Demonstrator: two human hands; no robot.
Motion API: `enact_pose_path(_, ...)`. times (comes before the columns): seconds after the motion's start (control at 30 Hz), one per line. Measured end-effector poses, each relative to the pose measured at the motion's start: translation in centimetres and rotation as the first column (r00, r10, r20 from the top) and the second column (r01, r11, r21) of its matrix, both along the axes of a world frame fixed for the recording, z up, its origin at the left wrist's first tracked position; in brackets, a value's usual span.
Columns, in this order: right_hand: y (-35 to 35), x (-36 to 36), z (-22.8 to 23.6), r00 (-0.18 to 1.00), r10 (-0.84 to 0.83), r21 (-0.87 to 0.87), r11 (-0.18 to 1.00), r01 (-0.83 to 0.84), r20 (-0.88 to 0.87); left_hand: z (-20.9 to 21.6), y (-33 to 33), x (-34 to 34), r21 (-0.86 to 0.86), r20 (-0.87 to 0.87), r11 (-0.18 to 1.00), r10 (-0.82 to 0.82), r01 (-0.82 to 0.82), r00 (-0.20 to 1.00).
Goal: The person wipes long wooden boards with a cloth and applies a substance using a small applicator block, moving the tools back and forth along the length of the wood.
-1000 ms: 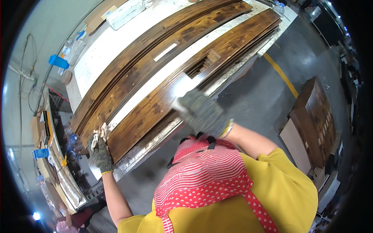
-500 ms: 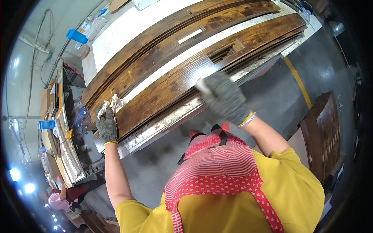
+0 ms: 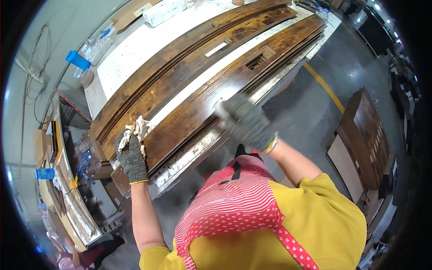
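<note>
My left hand, in a dark knit work glove, closes on a crumpled stained rag at the left end of the nearer brown wooden board. That board is glossy, with a rectangular cut-out near its far right end, and lies on top of other boards. Over its front edge, near the middle, is my gloved right hand, smeared by motion. Its fingers are curled around something small and whitish, too blurred to make out. Behind lies a second stack of brown boards, the upper one with a narrow slot.
The white-topped table has paint stains along its front edge. A blue-topped container and a white block-shaped package stand toward the back. Brown panels lean at the right. A co-worker is at the lower left.
My right hand has moved slightly left along the board's front edge. The left hand stays on the rag at the board's end. The whole view has shifted a little.
</note>
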State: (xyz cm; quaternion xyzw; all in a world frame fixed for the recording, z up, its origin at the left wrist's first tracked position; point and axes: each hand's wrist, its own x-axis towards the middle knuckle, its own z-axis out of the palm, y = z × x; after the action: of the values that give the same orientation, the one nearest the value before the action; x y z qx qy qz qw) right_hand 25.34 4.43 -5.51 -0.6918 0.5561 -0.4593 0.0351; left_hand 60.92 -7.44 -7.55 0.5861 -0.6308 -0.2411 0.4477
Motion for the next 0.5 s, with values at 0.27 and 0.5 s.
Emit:
enact_pose_path(0.27,0.0,5.0,-1.8,0.961,-0.247,-0.110,0.966,0.234,-0.124,-0.3,0.1,0.2,-0.035,-0.263,0.992,-0.125,0.120,0.957)
enact_pose_path(0.5,1.4,9.5,0.0,0.963,-0.026,-0.110,0.994,-0.004,-0.267,5.1,-1.5,8.5,0.130,-0.607,0.986,-0.004,0.104,0.795)
